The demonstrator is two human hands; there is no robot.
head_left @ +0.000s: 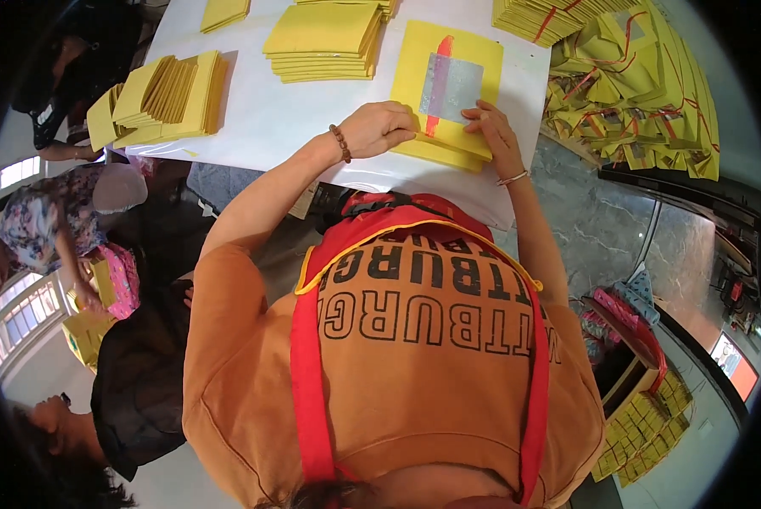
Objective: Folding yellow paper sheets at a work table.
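A flat yellow paper bag (404, 64) with a clear rectangular window and a red printed strip lies in front of me on the white table. Its near end is folded into a flap (440, 153). My left hand (382, 129) is closed at the left end of this fold, fingers curled onto the bag's edge; the thumb is partly hidden. On the right side, my right hand (496, 138) has its fingers apart, their tips touching the paper beside the window and above the fold.
Stacks of folded yellow bags stand at the table's left (168, 97) and far middle (321, 42). Red-tied bundles (626, 85) pile up at the right. The white table (245, 102) ends just before my body. At left, a co-worker in a flowered top (37, 212) handles yellow pieces.
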